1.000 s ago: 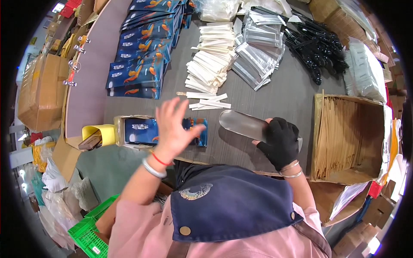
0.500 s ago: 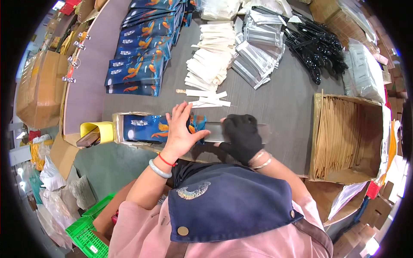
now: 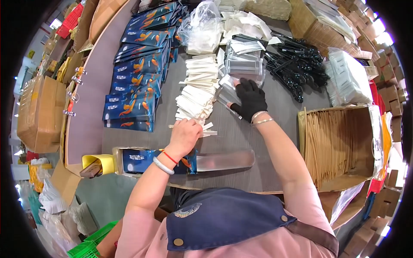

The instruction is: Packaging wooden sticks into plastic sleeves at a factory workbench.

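A grey table (image 3: 258, 137) is seen beneath both hands. Stacked blue packets (image 3: 137, 81) lie well left of the fingers. The left hand (image 3: 185, 135) is curled, fingers narrow, on thin white sticks (image 3: 195, 96). The gloved right hand (image 3: 249, 99) is laid on clear plastic sleeves (image 3: 243, 69); whether one is pinched cannot be told.

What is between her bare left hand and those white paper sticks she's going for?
Nothing visible. The left hand already rests at the near end of the white sticks, fingers on the loose ones; the grey table around is bare.
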### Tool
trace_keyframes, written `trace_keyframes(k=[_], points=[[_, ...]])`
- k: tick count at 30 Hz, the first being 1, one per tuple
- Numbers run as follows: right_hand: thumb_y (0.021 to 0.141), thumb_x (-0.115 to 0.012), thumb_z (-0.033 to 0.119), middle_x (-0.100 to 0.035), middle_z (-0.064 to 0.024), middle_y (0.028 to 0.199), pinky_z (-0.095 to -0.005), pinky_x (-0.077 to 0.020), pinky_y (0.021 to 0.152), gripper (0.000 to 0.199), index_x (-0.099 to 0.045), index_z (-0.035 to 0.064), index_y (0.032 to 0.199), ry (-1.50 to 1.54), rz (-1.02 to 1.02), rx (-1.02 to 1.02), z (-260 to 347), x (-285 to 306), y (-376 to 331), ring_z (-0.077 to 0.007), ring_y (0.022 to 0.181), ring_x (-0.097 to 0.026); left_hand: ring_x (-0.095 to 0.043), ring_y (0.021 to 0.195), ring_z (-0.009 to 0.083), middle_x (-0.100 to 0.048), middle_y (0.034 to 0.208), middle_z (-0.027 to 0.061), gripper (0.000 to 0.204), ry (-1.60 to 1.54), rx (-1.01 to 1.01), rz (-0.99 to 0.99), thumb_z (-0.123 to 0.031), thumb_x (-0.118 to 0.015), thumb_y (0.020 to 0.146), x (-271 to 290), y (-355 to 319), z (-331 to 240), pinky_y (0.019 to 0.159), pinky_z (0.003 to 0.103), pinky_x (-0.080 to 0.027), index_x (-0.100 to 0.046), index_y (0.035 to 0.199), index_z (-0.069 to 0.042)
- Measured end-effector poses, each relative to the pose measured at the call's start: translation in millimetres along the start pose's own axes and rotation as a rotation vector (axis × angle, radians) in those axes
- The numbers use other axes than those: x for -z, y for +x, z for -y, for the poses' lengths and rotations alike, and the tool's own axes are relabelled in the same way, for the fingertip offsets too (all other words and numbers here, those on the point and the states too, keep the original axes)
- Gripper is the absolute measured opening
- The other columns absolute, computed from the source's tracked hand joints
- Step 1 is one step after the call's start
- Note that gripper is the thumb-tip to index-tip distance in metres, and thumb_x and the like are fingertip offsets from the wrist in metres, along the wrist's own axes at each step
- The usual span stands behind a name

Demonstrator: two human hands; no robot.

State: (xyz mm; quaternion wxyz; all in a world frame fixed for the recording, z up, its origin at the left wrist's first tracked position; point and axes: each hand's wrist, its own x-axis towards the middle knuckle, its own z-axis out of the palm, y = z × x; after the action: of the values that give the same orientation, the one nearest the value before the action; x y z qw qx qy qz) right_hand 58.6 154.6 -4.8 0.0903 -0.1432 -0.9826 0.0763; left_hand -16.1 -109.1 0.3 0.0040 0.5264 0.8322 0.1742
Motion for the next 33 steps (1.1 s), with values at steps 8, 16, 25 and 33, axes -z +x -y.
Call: trace_keyframes(k=[8, 16, 25, 33], points=[[0.080, -0.073, 0.040, -0.051, -0.0118, 0.137, -0.0468, -0.0376, 0.104, 0.069, -0.048, 0.0128, 0.138, 0.164, 0.157, 0.216, -20.1, 9.0, -36.1, -0.0326, 0.130, -0.046, -0.061, 0.079, 0.0317, -0.062, 0.079, 0.0088, 0.008, -0.152, 0.105, -0.012, -0.008, -0.072, 0.077, 17.4, -9.0, 4.5, 0.071, 0.043, -0.048, -0.066, 0.082, -0.008], [0.078, -0.075, 0.039, -0.049, -0.0112, 0.141, -0.0517, -0.0342, 0.107, 0.069, -0.050, 0.0178, 0.139, 0.230, 0.247, 0.294, 0.7, 36.5, -89.2, -0.0367, 0.134, -0.041, -0.061, 0.076, 0.0303, -0.060, 0.078, 0.0103, 0.008, -0.287, 0.123, -0.031, -0.006, -0.072, 0.080, 37.5, -4.3, -16.4, 0.066, 0.039, -0.048, -0.065, 0.084, -0.005], [0.086, -0.072, 0.014, -0.064, -0.0159, 0.117, -0.0382, -0.0457, 0.099, 0.040, -0.062, 0.0016, 0.122, 0.243, -0.368, -0.495, -107.1, 85.4, -232.8, -0.0319, 0.112, -0.060, -0.057, 0.097, 0.0303, -0.059, 0.097, 0.0075, 0.023, -0.247, -0.079, -0.074, -0.012, -0.078, 0.072, -10.7, 43.1, -57.5, 0.083, 0.041, -0.045, -0.065, 0.092, -0.010], [0.088, -0.068, 0.025, -0.066, -0.0204, 0.105, -0.0424, -0.0486, 0.091, 0.034, -0.065, -0.0022, 0.108, -0.035, -0.149, -0.929, -177.2, 91.6, -323.7, -0.0360, 0.101, -0.063, -0.054, 0.104, 0.0297, -0.058, 0.105, 0.0063, 0.047, -0.164, -0.011, 0.136, -0.021, -0.085, 0.064, -13.4, 55.0, -59.7, 0.089, 0.043, -0.043, -0.064, 0.106, -0.014]])
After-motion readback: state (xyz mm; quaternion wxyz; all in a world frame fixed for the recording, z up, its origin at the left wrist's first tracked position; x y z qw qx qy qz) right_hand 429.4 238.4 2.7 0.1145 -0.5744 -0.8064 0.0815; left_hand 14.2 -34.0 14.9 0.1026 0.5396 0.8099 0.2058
